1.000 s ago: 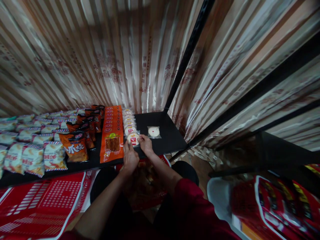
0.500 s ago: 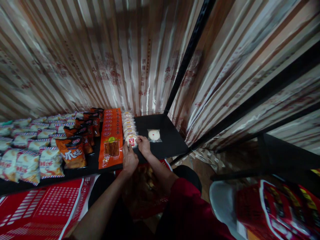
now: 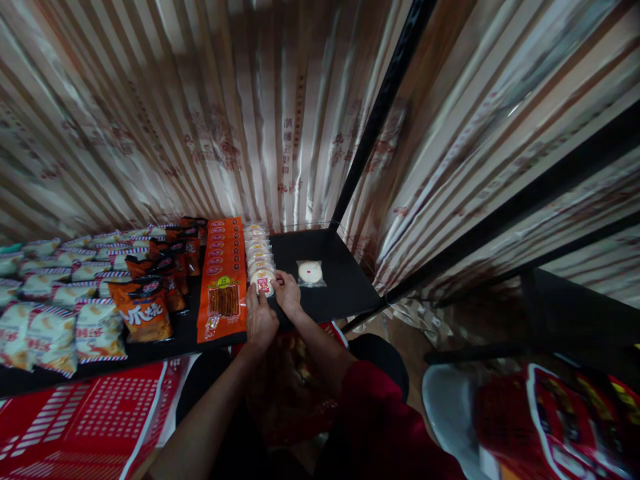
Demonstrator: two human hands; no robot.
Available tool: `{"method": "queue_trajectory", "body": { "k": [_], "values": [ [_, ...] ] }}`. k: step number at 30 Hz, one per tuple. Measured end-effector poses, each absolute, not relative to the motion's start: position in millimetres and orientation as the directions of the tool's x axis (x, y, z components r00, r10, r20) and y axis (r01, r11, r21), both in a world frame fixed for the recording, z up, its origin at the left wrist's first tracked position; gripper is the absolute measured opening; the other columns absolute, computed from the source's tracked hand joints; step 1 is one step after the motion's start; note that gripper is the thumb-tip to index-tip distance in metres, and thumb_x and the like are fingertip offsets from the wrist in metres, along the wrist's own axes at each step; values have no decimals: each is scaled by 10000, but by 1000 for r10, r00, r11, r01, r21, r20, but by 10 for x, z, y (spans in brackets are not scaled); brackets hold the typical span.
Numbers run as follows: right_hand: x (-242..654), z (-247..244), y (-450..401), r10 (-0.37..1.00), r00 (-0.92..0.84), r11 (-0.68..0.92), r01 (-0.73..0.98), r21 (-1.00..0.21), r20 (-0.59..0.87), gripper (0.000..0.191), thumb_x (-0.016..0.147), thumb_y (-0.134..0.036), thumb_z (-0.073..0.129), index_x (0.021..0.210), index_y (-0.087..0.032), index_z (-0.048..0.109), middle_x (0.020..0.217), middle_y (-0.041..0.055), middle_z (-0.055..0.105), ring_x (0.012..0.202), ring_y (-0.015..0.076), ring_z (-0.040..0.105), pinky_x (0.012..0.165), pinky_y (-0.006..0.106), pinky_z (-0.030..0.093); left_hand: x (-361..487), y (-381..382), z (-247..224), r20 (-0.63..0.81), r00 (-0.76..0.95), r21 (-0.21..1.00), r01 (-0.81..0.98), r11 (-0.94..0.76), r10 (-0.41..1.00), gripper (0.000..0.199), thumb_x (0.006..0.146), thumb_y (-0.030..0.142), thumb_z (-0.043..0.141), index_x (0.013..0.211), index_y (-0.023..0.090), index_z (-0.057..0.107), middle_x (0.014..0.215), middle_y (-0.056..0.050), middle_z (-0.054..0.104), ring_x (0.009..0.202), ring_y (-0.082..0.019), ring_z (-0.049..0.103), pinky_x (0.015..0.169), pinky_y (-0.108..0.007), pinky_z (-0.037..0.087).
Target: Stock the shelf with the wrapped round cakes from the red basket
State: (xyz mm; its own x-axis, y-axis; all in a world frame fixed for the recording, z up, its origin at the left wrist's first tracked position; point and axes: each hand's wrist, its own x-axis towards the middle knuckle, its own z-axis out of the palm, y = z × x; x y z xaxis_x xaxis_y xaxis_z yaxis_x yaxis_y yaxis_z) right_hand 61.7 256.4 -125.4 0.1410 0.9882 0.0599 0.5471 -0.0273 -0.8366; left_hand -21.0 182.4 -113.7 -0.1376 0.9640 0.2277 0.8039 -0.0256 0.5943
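Observation:
A round white snack in a clear wrapper with a red label (image 3: 263, 283) lies at the near end of an overlapping row of like packets (image 3: 257, 248). My left hand (image 3: 263, 323) touches its near left edge with closed fingers. From the right, my right hand (image 3: 287, 293) pinches that packet's right edge. Farther right, apart from both hands, another round white packet (image 3: 311, 273) lies flat on the black shelf (image 3: 345, 270). Left of the row, orange meat-strip packets (image 3: 223, 280) overlap in a column, close to my left fingers.
Orange-and-black snack bags (image 3: 145, 310) and rows of pale snack bags (image 3: 100, 327) fill the shelf's left side. Below are a red basket (image 3: 115, 407) and a red container between my knees. A black post (image 3: 380, 113) rises at the corner, before a patterned curtain (image 3: 240, 100). A pale stool (image 3: 450, 413) stands right.
Both hands stay at the same front packet with almost no movement. The view has shifted very slightly.

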Motion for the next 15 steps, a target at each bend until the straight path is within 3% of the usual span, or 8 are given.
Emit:
{"method": "queue_trajectory", "body": {
  "k": [6, 15],
  "values": [
    [602, -1271, 2563, 992, 125, -48, 536, -843, 22, 245, 781, -205, 563, 1019, -214, 622, 895, 13, 616, 698, 101, 575, 745, 240, 485, -221, 1818, -1153, 249, -140, 589, 808, -35, 958, 574, 681, 57, 440, 1255, 54, 414, 1388, -203, 338, 1343, -322, 213, 1086, -495, 264],
    [641, -1315, 2414, 969, 236, -10, 302, -953, 65, 368, 762, -142, 501, 1125, -160, 558, 1080, 76, 583, 855, 117, 597, 810, 255, 501, -253, 1758, -1181, 342, -69, 545, 827, -138, 937, 509, 668, 51, 459, 1177, 61, 482, 1341, -195, 387, 1315, -329, 262, 1074, -505, 288]
  ]
}}
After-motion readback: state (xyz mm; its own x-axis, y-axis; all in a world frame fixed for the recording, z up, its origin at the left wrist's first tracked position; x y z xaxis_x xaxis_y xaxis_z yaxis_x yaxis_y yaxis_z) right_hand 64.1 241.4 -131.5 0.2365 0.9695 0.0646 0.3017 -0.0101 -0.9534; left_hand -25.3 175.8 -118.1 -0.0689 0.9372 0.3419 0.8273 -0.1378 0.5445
